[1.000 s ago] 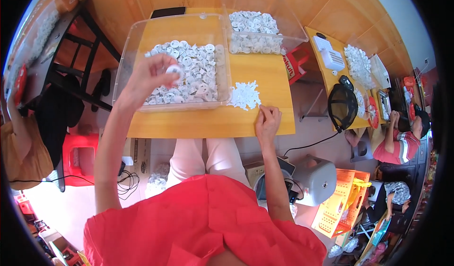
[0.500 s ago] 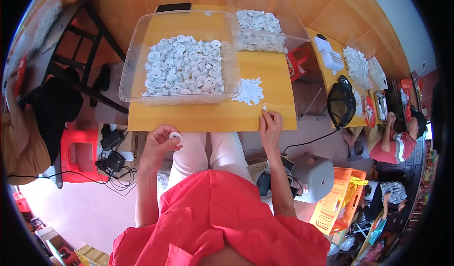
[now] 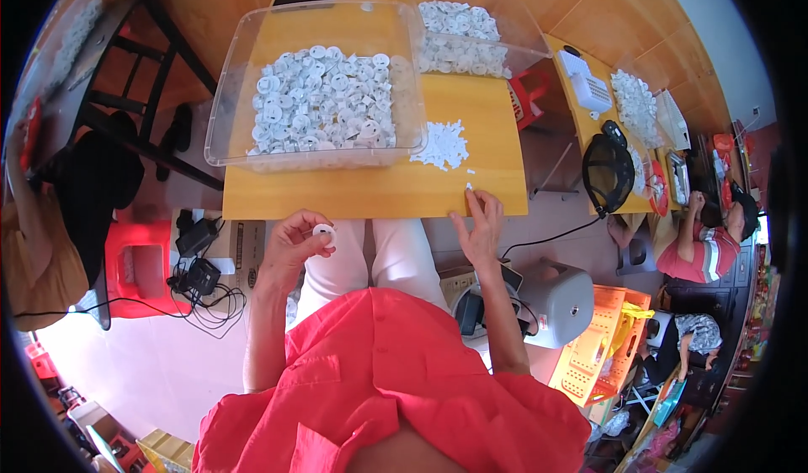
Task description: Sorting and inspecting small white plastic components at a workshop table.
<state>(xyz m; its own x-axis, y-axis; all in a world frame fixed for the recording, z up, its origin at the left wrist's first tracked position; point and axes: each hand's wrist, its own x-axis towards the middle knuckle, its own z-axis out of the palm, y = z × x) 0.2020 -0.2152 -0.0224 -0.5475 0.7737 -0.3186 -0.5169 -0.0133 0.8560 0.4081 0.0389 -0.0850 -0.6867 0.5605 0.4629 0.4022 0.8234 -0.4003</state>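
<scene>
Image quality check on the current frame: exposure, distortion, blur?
Head view: black fisheye corners, wooden wall bowing at right; head view: lower-left floor washed out near white; head view: small pieces in the white pile blend together; head view: left hand and its round white part look reasonably sharp.

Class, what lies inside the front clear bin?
The front clear bin holds a heap of small white parts, many round; whatever lies under the top layer is covered.

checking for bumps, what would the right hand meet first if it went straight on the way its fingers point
Most likely the small white piece on the table, just beyond the fingers of the right hand; depth is unclear, so they may be touching it.
</scene>
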